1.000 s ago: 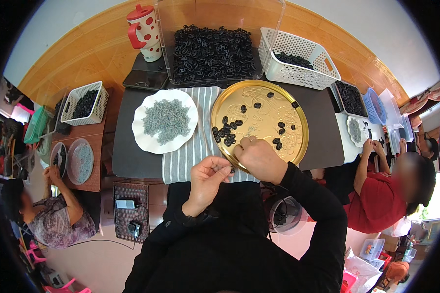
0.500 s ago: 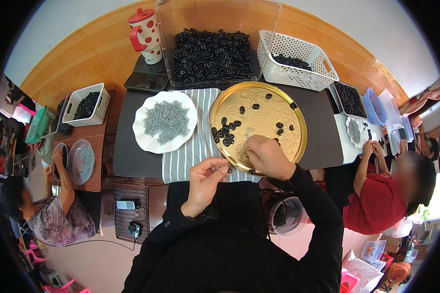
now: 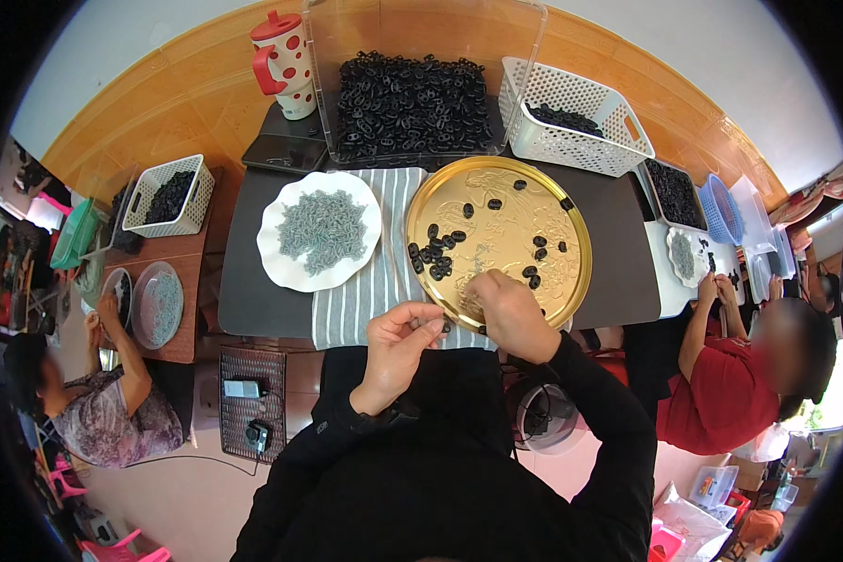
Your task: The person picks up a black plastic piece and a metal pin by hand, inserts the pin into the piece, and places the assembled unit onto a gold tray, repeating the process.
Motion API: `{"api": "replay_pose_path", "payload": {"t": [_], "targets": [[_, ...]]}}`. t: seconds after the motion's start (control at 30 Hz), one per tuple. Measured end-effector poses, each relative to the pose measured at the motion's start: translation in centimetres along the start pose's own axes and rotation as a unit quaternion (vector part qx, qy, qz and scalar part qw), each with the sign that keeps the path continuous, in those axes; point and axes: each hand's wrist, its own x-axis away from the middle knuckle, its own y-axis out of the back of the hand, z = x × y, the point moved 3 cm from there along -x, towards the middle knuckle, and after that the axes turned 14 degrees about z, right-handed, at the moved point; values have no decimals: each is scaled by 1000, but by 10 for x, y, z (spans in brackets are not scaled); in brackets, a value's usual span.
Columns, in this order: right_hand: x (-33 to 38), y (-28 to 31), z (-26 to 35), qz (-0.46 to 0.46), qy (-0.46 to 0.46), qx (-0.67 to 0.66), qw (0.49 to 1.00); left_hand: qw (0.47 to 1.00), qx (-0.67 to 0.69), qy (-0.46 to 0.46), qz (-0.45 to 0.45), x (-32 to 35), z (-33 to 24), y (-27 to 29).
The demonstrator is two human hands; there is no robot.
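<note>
My left hand (image 3: 398, 354) is closed in a pinch just off the near edge of the round gold tray (image 3: 496, 169), with a small black piece (image 3: 445, 328) at its fingertips. Over the near part of that tray, my right hand (image 3: 513, 317) reaches down with fingers bent together; whatever is under its fingertips is hidden. Small grey bits (image 3: 480, 255) lie on the tray just beyond it. A cluster of black two-holed oval pieces (image 3: 433, 259) sits at the tray's left, with several more scattered about. Left of the tray, a white scalloped plate (image 3: 270, 253) holds a heap of small grey spring-like parts (image 3: 323, 229).
Behind stand a clear bin of black pieces (image 3: 412, 108), a white perforated basket (image 3: 581, 150), a red-dotted tumbler (image 3: 286, 70) and a dark phone (image 3: 284, 154). A striped cloth (image 3: 361, 318) lies under plate and tray. Other people work at left (image 3: 117, 412) and right (image 3: 721, 384).
My right hand has drawn slightly toward me over the tray, uncovering black pieces beyond its knuckles. My left hand keeps its pinch in nearly the same place.
</note>
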Motion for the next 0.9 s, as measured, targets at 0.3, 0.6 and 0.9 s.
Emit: {"api": "replay_pose_path", "payload": {"t": [0.3,0.6,0.9], "targets": [[9,16,4,-55,37,-3,998,1000,15,-10,5,-1,3,-1],[-1,8,29,57,66,228,970,1000,10,2,2,-1,3,-4],[13,12,24,-45,45,-299,952,1000,4,-16,-3,0,-1,-7]]}}
